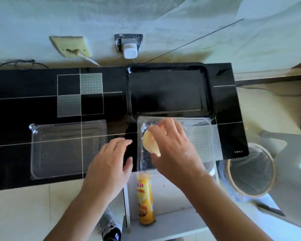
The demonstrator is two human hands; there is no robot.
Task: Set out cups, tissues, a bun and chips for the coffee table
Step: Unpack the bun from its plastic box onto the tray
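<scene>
A yellow chip can [145, 200] is seen standing nearest, on a low shelf. Beyond it, chips [150, 143] are pinched by the right hand [172, 145] over a clear tray [203, 136] — apparently for setting down; the left hand [109, 162] rests open on the black worktop [16, 108], steadying. Farthest, a black tray [169, 91] is left bare.

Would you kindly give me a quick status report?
Right hand holding chips over clear tray. Left hand open, empty. Chip can below. Nothing blocking.

A clear tray [198, 136] lies just before the black tray [169, 91], another clear tray [59, 150] well left
</scene>
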